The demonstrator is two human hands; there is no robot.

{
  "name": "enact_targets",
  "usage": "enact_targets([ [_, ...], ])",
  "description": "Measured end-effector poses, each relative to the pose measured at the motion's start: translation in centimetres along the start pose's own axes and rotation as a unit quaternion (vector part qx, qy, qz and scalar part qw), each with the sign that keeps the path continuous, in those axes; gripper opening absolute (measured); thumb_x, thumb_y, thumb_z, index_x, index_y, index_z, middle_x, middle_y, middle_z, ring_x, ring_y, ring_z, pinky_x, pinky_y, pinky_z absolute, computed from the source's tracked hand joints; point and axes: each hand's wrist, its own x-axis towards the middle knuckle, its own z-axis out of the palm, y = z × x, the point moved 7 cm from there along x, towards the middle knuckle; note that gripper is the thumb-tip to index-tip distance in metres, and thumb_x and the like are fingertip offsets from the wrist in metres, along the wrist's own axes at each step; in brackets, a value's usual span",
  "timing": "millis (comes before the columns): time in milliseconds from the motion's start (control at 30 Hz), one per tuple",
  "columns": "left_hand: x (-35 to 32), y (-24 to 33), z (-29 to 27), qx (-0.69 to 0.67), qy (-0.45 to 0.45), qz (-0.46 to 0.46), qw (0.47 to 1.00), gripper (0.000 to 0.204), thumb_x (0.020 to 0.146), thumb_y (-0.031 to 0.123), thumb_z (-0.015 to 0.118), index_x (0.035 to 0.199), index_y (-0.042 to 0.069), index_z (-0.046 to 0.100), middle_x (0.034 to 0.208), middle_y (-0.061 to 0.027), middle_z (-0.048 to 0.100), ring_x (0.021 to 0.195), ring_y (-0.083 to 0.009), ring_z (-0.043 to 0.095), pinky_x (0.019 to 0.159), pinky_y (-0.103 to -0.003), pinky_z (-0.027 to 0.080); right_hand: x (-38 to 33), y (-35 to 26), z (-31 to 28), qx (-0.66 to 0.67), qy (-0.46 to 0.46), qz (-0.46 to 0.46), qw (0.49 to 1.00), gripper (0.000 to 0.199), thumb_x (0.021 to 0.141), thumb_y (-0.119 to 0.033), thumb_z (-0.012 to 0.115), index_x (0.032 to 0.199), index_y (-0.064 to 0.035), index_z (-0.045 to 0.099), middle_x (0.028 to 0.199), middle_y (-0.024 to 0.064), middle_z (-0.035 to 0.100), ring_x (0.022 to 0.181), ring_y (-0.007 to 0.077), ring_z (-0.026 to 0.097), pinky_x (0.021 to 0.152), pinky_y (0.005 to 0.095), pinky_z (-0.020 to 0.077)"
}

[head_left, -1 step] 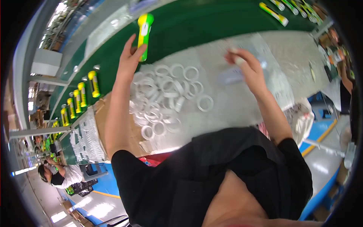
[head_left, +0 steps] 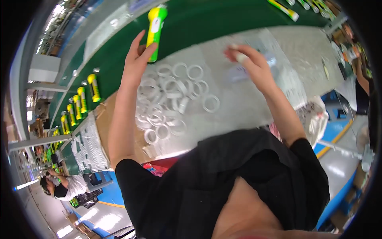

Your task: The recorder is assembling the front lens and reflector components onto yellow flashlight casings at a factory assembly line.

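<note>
Your left hand (head_left: 137,59) is by the yellow and green flashlight (head_left: 156,30), which is over the smooth green strip (head_left: 207,26) at the far side of the tabletop (head_left: 223,119). The flashlight has a wide round head and a long, thin body, with a pale patch near the top. Two of your left fingers are spread apart, and one covers part of the lower body, but I cannot tell if you are gripping it. Your right hand (head_left: 256,67) is over the tabletop with its fingers bent and blurry, so I cannot tell if they hold anything. Near it is a thin, shiny, pale purple sheet (head_left: 238,74). Between your arms is a messy heap of round white rings (head_left: 173,95), smooth and hollow, some flat and some tipped up on each other. Brown cardboard (head_left: 106,121) lies by your left arm. More yellow flashlights (head_left: 94,87) make a row on your left. Low on the left, a black crate (head_left: 88,198) has green things (head_left: 74,202) in it. On your right is a crinkly white bag (head_left: 319,115); its inside is too unclear to tell.
</note>
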Motion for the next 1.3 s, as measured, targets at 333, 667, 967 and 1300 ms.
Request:
enact_targets([
  [333,-16.1,3.2,19.5,0.268,-0.118,0.31,0.905,0.087,0.074,0.029,0.079,0.145,0.006,0.035,0.13,-0.0153,0.053,0.123,-0.0319,0.049,0.101,-0.044,0.036,-7.1,-0.3,-2.1,0.259,0.156,0.11,0.947,0.042,0.09,-0.024,0.061,0.123,0.0005,0.05,0.093,0.0114,0.063,0.087,0.0207,0.062,0.081,0.0341,0.0495],
  [667,-14.2,1.1,16.0,0.38,-0.013,0.308,0.872,0.046,0.093,0.022,0.061,0.133,0.003,0.05,0.139,-0.0143,0.049,0.129,-0.0304,0.047,0.104,-0.044,0.036,-10.7,-1.7,0.6,0.198,0.012,0.12,0.973,0.056,0.088,-0.055,0.061,0.11,-0.0043,0.051,0.081,0.0097,0.06,0.072,0.0172,0.059,0.065,0.0301,0.0459],
  [967,-13.1,3.9,15.0,-0.141,-0.068,0.195,0.968,0.039,0.105,0.032,0.035,0.11,0.003,0.06,0.093,-0.0044,0.058,0.086,-0.0124,0.053,0.073,-0.027,0.043,-11.9,-2.6,7.6,0.205,-0.234,0.164,0.936,0.06,0.09,-0.043,0.064,0.128,-0.0035,0.038,0.097,0.0111,0.059,0.079,0.0188,0.061,0.072,0.0336,0.0501],
  [1300,-16.6,5.7,14.3,0.021,-0.119,0.279,0.953,0.04,0.088,0.028,0.049,0.116,0.004,0.064,0.113,-0.0134,0.063,0.101,-0.0312,0.058,0.088,-0.039,0.044,-10.7,-2.5,8.5,0.109,-0.192,0.124,0.967,0.047,0.094,-0.032,0.062,0.125,-0.0003,0.046,0.102,0.0077,0.057,0.084,0.014,0.059,0.072,0.0287,0.0501],
])
